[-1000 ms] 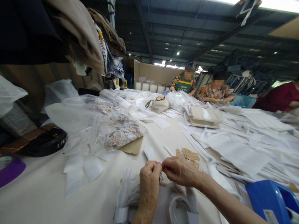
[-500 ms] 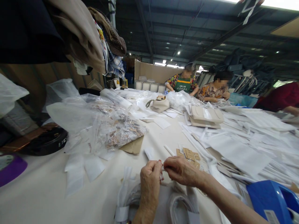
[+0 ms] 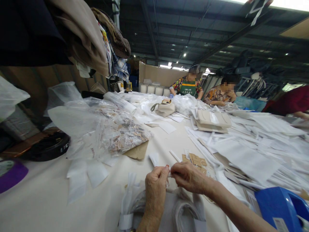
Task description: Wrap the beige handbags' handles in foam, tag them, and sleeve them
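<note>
The left hand (image 3: 155,183) and right hand (image 3: 189,176) meet fingertip to fingertip, each closed in a pinch on a small white piece (image 3: 169,174); what kind of piece it is is too small to tell. The piece hangs just nearer the camera than the stack of kraft tags (image 3: 196,160), above a white bag with loop handles (image 3: 169,206) that lies under both wrists on the cloth-covered bench (image 3: 43,199).

The kraft tags lie flat just beyond the right hand. Immediately right of the tags spreads a wide heap of white paper bags (image 3: 246,158). Nearer than the tags and to their right, at the frame corner, sits a blue plastic container (image 3: 277,203). Left of the tags lie a clear plastic bag of mixed tags (image 3: 120,135) on a brown card, and flat white sachets (image 3: 96,172) nearer the camera. Far left of the tags are a black round object (image 3: 48,146) and a purple object (image 3: 11,172).

Beyond the tags stands a beige handbag (image 3: 165,109). Well beyond it, two people sit at the far edge of the bench: one in a green apron (image 3: 189,87), one in a patterned top (image 3: 220,94). A dark red sleeve (image 3: 293,101) enters far right of the tags. Hung garments (image 3: 84,38) fill the space above and left of the tags.
</note>
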A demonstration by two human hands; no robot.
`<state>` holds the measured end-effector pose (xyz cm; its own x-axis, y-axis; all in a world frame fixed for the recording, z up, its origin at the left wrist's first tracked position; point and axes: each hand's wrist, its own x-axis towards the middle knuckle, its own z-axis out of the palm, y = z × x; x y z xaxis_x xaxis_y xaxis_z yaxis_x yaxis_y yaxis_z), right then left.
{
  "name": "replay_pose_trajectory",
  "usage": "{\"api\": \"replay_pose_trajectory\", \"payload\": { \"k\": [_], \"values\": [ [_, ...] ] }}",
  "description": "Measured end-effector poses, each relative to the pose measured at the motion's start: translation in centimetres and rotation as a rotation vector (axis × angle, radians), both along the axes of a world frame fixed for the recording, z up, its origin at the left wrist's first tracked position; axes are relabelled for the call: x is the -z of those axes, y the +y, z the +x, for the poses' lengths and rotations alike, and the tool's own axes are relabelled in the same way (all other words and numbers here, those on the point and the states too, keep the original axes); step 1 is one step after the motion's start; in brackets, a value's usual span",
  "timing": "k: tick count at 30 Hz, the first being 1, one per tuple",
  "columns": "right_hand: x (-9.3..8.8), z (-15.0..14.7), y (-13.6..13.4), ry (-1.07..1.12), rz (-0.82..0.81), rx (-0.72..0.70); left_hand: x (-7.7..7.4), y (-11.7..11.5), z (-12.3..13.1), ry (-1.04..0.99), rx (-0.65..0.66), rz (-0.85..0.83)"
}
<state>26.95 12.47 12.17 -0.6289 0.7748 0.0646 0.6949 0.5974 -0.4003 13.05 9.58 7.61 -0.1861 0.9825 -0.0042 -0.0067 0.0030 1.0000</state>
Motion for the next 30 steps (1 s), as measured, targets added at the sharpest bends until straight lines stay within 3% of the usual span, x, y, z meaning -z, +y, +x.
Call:
{"api": "replay_pose_trajectory", "payload": {
  "k": [16, 22, 27, 30],
  "values": [
    [0.0, 0.2, -0.1, -0.031, -0.031, 0.075, -0.7, -0.2, 0.1, -0.021, 0.096, -0.011],
    [-0.5, 0.3, -0.4, 0.029, -0.123, 0.114, -1.2, -0.5, 0.0, -0.421, 0.182, -0.188],
    [-0.1, 0.8, 0.3, 0.102, -0.252, 0.154, -1.8, -0.4, -0.5, -0.775, 0.126, -0.138],
    [-0.1, 1.5, 1.1, 0.157, -0.441, 0.152, -2.1, -0.2, -0.7, -0.826, 0.074, -0.111]
  ]
}}
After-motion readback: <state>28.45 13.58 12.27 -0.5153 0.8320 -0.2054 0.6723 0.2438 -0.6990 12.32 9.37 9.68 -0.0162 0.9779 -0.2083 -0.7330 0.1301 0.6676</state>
